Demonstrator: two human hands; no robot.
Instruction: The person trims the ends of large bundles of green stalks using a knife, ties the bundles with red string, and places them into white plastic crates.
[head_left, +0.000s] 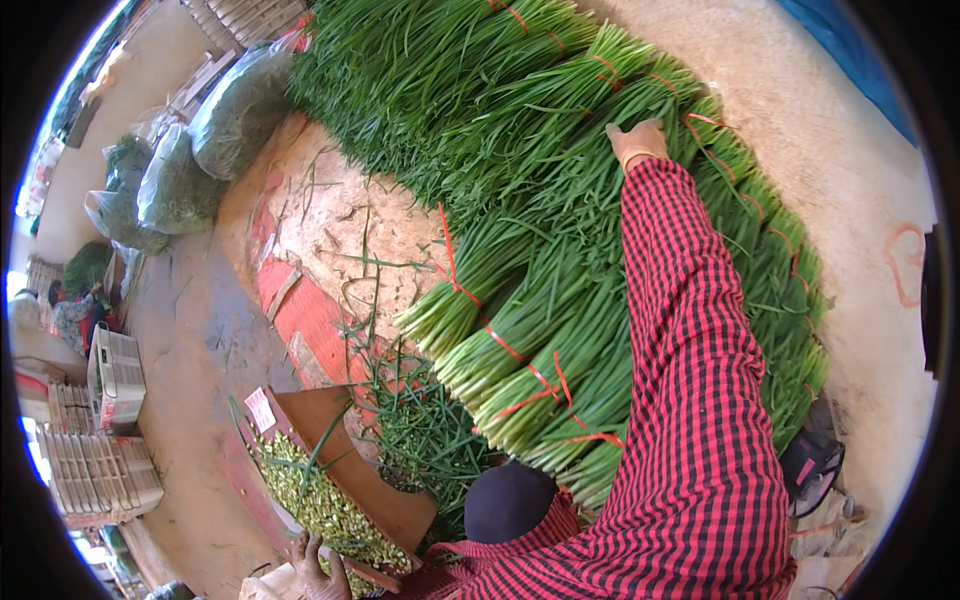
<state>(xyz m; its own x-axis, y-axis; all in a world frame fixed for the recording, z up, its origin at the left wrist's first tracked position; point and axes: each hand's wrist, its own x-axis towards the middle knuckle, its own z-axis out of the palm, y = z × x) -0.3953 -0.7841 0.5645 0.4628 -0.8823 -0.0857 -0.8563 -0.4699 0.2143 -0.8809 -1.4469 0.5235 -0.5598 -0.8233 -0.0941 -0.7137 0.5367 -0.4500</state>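
Observation:
My right hand (637, 142), gloved, reaches into a large heap of long green garlic chives or similar leafy stalks, its thumb apart and its fingertips down among the leaves. Whether it grips a bundle (570, 172) there is hidden. Red ties circle the bundles, whose pale cut ends face outward; one tied bundle (480, 281) lies on the near left side. At the bottom edge my left hand (321, 568), also gloved, has its fingers spread beside a brown wooden trough (397, 510). Short chopped stem ends (315, 487) fill that trough.
Loose green leaves (427, 412) lie between trough and heap. Stuffed clear plastic bags (240, 112) stand at the upper left. White plastic crates (112, 472) are stacked at far left, where another person (75, 315) sits. A black bag (810, 461) lies at lower right.

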